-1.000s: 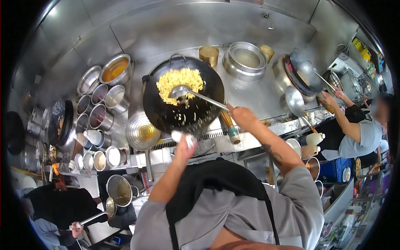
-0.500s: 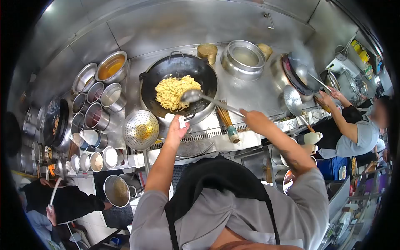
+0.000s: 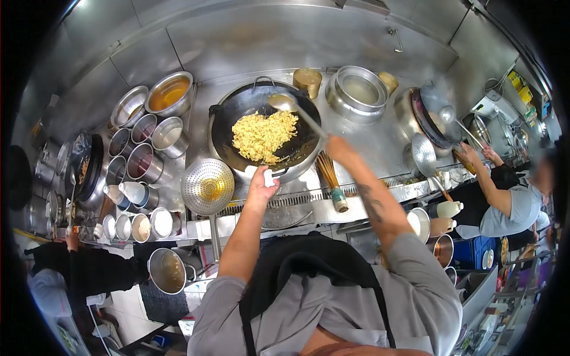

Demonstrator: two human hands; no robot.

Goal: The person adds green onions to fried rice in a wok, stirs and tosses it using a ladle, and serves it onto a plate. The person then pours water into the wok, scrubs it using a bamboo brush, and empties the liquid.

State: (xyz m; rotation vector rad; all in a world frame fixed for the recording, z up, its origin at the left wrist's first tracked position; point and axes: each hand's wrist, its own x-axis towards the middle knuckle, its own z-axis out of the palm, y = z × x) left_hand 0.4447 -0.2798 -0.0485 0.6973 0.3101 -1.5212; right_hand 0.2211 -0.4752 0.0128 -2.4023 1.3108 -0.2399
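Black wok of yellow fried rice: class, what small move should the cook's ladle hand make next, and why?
Probably bring the long-handled steel ladle down into the yellow fried rice. The right hand holds it raised at the black wok's far rim, bowl clear of the heaped rice, while the left hand grips the near handle.

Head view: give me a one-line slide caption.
Left hand grips the wok handle while right hand lifts a ladle above yellow fried rice.
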